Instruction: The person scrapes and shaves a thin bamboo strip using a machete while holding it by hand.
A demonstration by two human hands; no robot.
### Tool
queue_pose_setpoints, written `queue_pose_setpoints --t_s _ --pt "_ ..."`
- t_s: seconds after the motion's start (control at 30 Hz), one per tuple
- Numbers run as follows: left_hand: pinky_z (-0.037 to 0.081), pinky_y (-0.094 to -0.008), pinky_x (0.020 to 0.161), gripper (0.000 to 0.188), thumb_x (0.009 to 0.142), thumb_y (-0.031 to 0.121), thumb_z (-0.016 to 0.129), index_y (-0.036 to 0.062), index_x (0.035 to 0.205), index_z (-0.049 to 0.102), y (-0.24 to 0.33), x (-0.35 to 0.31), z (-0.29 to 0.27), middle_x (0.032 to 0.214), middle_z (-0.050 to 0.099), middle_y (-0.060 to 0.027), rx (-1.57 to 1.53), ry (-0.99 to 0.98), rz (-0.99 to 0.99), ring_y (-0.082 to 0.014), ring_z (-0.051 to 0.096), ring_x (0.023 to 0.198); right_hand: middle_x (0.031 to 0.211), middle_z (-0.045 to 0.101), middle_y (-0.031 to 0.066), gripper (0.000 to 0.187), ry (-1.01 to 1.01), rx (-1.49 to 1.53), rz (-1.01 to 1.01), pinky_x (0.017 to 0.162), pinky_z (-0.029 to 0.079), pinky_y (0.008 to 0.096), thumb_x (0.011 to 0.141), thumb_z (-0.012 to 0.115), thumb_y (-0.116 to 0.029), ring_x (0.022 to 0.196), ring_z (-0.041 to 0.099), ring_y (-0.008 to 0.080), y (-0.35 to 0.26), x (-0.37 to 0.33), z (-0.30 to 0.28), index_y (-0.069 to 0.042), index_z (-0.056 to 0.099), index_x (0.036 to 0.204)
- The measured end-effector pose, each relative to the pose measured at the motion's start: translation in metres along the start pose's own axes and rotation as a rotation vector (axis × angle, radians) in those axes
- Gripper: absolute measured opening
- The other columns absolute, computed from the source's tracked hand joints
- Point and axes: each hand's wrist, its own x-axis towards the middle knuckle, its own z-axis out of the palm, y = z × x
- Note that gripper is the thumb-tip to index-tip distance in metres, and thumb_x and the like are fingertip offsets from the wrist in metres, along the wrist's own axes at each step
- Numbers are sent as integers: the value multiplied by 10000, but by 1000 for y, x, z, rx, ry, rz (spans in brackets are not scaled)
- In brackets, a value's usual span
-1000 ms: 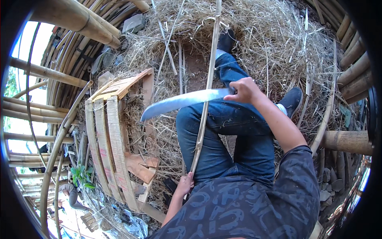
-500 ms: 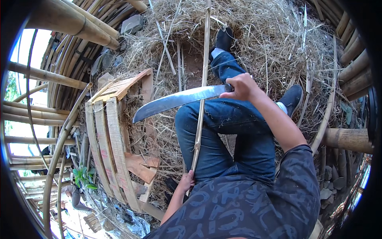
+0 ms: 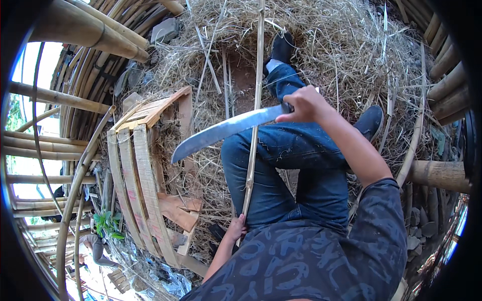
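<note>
My right hand point(image 3: 304, 105) is closed round the handle of a machete point(image 3: 226, 131), whose broad, curved steel blade reaches out to the left. The blade lies across a long, thin bamboo strip point(image 3: 250, 175); whether the edge touches it, I cannot tell. Down by my left hip, my left hand point(image 3: 235, 229) grips the strip's near end. From there the strip runs over my bent leg in blue jeans point(image 3: 281, 148) and away past my dark shoe point(image 3: 282, 47). The machete's handle is mostly hidden inside my fingers.
A broken wooden crate point(image 3: 143, 185) stands close on my left. Dry bamboo shavings point(image 3: 336, 55) cover the ground ahead. Bamboo poles point(image 3: 60, 98) line the left side, and a thick bamboo pole point(image 3: 437, 176) juts in at the right. Outside at the lower left, a person point(image 3: 98, 248) is partly visible.
My right hand and the machete have shifted slightly, with the blade's tip a little lower and farther right. My left hand and the bamboo strip have hardly moved.
</note>
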Motion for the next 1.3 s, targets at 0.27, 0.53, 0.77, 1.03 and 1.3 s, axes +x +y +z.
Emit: queue_pose_setpoints --t_s 0.27,0.53,0.77,1.03,1.3 --pt "260 -229 409 518 947 493 492 137 596 356 8 1 11 538 303 37 -9 46 9 -86 309 445 685 641 223 735 28 90 327 656 523 461 764 529 -734 705 655 386 23 18 -3 -15 684 749" --pt "262 -231 403 478 951 487 484 153 620 396 8 -5 10 535 317 48 -11 41 6 -77 312 438 659 641 192 781 3 -1 229 612 517 446 719 498 -800 668 657 360 21 30 -6 -34 641 657" --pt "261 -231 404 491 943 517 479 148 627 408 5 3 7 534 326 44 -2 18 4 -75 302 429 684 646 201 726 153 129 358 645 521 445 768 532 -729 693 657 373 33 31 -7 -19 681 736" --pt "236 -231 390 489 945 536 448 153 651 377 7 -1 8 529 317 45 -17 14 -34 -73 296 419 680 639 214 744 -9 -24 212 645 512 456 760 511 -750 697 648 382 40 43 -3 -24 669 729" --pt "289 -228 409 483 928 565 458 151 687 398 -4 11 -2 576 358 24 12 32 -39 -85 349 455 590 616 194 653 265 181 173 576 510 437 765 588 -683 606 643 369 -9 32 1 -40 692 717"
